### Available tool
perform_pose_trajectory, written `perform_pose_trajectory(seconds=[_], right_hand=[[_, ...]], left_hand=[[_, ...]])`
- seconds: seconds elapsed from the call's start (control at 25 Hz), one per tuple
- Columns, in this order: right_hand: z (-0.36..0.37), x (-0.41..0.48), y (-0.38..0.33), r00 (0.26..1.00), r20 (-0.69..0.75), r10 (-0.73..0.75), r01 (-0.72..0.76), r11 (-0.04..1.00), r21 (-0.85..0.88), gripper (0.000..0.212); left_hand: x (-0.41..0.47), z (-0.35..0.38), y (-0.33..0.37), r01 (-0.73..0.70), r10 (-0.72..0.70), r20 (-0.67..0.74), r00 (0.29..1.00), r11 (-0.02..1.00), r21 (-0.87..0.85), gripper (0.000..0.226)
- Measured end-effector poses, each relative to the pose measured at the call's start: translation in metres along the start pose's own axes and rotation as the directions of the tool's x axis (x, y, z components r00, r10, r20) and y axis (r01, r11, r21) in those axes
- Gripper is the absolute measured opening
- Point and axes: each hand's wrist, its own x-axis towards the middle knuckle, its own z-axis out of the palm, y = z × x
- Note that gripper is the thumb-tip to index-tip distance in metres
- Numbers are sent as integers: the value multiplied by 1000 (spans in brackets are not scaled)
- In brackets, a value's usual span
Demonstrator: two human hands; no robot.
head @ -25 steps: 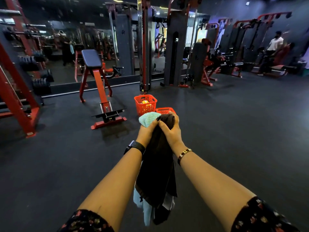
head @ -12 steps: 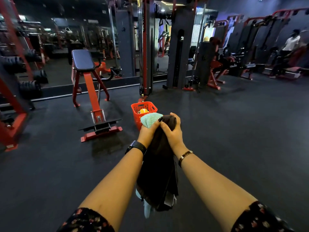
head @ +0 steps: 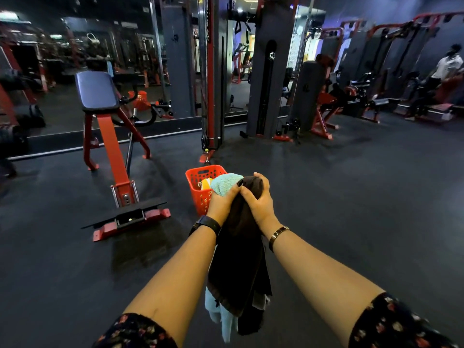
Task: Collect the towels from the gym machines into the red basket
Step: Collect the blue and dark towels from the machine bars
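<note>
Hands together: left hand clutched teal towel and dark towel, right hand gripped the latter; red basket sat at eleven o'clock.

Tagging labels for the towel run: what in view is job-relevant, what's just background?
Job: light blue towel gripped in left hand; dark towel gripped in right hand; red basket on the floor just ahead, something yellow inside.

Background: red bench machine, cable tower, wall mirror, person far right.
</note>
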Motion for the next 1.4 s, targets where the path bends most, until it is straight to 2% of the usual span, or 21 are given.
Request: perform_pose_trajectory(seconds=[0.12, 0.36, 0.52, 0.64, 0.72, 0.92, 1.08, 1.16, 1.4], right_hand=[[7, 79, 8, 1000, 7, 0, 0, 1000, -4, 72], [24, 227, 37, 999, 22, -32, 32, 999, -24, 72], [34, 346, 63, 999, 48, -20, 19, 1000, 3, 72], [39, 426, 75, 997, 75, -13, 11, 1000, 20, 62], [43, 481, 81, 995, 89, -41, 40, 999, 12, 59], [71, 587, 90, 987, 143, -75, 76, 997, 3, 66], [101, 670, 110, 987, 145, -72, 74, 997, -7, 71], [117, 712, 120, 989, 131, -66, 69, 997, -18, 71], [167, 824, 139, 993, 118, -16, 25, 997, -76, 72]], left_hand=[[77, 2, 5, -13, 13, -11, 1000, 1000, 18, 39], [219, 10, 8, -58, 58, 0, 998, 994, 89, 22], [330, 20, 6, -38, 47, -71, 996, 992, 121, 23], [405, 26, 7, -24, 46, -117, 992, 981, 190, 21], [461, 25, 5, -33, 55, -121, 991, 984, 175, 28], [566, 12, 9, -51, 73, -175, 982, 991, 124, 33], [656, -7, 5, -45, 63, -171, 983, 994, 104, 57], [704, -17, 1, -29, 46, -168, 985, 994, 102, 62], [828, -53, -1, 31, -14, -204, 979, 996, 84, 40]])
